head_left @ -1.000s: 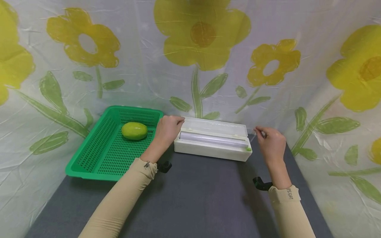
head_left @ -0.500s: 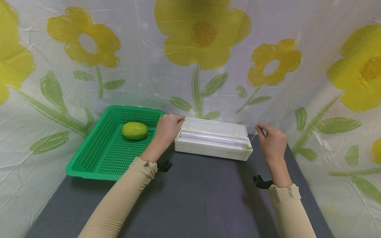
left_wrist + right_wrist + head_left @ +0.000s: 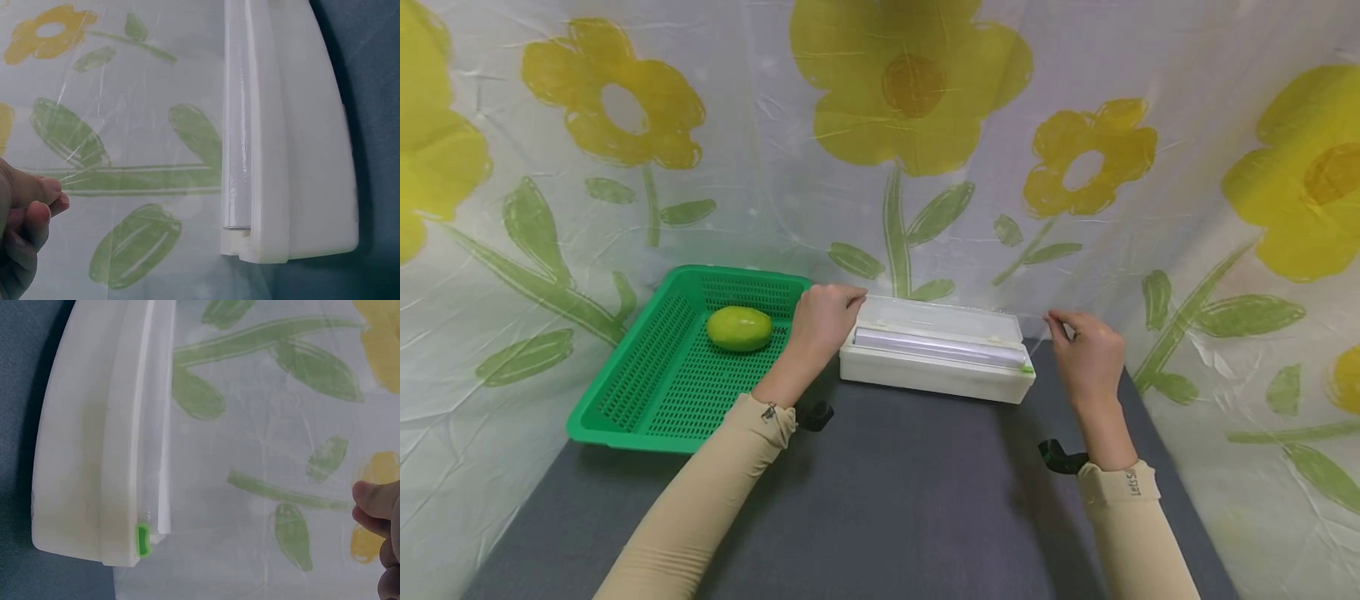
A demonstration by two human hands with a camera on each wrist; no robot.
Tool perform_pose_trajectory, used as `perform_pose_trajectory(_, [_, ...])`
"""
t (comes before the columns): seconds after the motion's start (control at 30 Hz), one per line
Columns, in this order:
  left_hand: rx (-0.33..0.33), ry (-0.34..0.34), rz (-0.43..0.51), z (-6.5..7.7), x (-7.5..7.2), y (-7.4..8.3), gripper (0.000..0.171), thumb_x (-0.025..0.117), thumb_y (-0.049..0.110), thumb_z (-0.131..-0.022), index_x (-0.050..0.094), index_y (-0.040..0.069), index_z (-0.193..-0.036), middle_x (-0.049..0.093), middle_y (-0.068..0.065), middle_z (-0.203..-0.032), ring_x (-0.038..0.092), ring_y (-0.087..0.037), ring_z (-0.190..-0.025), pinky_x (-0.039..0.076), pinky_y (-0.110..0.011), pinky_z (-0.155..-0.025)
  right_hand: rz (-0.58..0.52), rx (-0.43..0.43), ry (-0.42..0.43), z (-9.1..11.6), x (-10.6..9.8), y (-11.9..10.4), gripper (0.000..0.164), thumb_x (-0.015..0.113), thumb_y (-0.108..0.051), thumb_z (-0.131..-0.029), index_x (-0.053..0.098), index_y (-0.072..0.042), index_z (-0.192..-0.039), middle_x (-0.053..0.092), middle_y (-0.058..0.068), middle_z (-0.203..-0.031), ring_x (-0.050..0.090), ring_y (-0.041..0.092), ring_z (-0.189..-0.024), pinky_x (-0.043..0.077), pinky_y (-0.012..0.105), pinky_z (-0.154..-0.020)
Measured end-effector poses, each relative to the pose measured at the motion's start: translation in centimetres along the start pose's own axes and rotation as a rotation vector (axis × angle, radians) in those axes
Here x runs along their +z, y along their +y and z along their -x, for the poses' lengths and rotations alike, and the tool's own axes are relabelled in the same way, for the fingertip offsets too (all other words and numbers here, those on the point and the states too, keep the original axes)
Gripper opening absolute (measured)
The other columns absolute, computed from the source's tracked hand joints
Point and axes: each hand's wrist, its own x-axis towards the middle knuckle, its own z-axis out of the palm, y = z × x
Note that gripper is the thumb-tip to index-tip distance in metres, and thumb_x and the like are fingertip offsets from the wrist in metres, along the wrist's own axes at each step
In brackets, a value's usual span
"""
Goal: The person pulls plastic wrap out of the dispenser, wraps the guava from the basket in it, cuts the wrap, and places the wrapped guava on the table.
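A white cling film dispenser box (image 3: 936,379) stands at the back of the table. Inside it lies a roll of clear cling film (image 3: 936,346). My left hand (image 3: 825,321), above the box's left end, pinches one corner of the drawn-out film (image 3: 81,178) between thumb and forefinger. At the other end, beyond the box's right side, my right hand (image 3: 1086,354) pinches the film's opposite edge. Faint creases show the transparent sheet stretched between both hands. A small green piece (image 3: 143,540) sits at the box's right end.
On the left, a green plastic basket (image 3: 617,437) holds one oval yellow-green fruit (image 3: 739,328). A flower-printed plastic curtain (image 3: 745,208) hangs close behind and around the dark table (image 3: 917,500).
Both hands have risen very slightly, still pinching the film. The box, basket and fruit keep their places.
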Motion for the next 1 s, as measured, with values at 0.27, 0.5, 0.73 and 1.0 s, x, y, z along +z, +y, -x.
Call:
perform_pose_trajectory(0.27, [0.002,0.01,-0.015,-0.2,-0.4,0.2,0.019,0.072,0.017,-0.102,0.084,0.01,-0.116,0.081,-0.013,-0.095,0.043,-0.015,-0.04,0.025,-0.025,-0.045,0.002,0.0,0.007,-0.2,-0.3,-0.1,0.01,0.081,-0.001,-0.092,0.081,0.007,-0.098,0.078,0.025,-0.091,0.074,0.041,-0.074,0.057,0.055,-0.065])
perform_pose_trajectory(0.5, [-0.007,-0.012,-0.007,-0.1,-0.6,0.3,0.019,0.07,0.015,-0.103,0.084,0.011,-0.114,0.082,-0.011,-0.096,0.031,-0.01,-0.037,0.021,-0.024,-0.042,0.008,-0.008,0.01,0.1,-0.4,-0.4,0.008,0.078,-0.001,-0.094,0.082,0.006,-0.098,0.078,0.023,-0.09,0.075,0.041,-0.078,0.058,0.055,-0.065])
perform_pose_trajectory(0.73, [-0.023,-0.014,-0.005,0.0,-0.6,0.5,0.019,0.069,0.016,-0.104,0.084,0.011,-0.115,0.082,-0.011,-0.098,0.025,-0.008,-0.038,0.021,-0.024,-0.042,0.018,-0.006,0.003,0.1,-0.5,-0.5,0.009,0.077,-0.002,-0.096,0.081,0.006,-0.098,0.078,0.023,-0.089,0.075,0.041,-0.078,0.057,0.054,-0.065])
perform_pose_trajectory(1.0, [-0.018,0.004,-0.026,-0.2,-1.3,0.8,0.019,0.07,0.017,-0.104,0.084,0.01,-0.115,0.081,-0.014,-0.092,0.022,-0.008,-0.039,0.02,-0.024,-0.043,0.001,-0.002,0.018,-0.1,-0.9,-0.8,0.012,0.078,-0.004,-0.096,0.081,0.006,-0.101,0.078,0.024,-0.093,0.075,0.042,-0.081,0.059,0.056,-0.07])
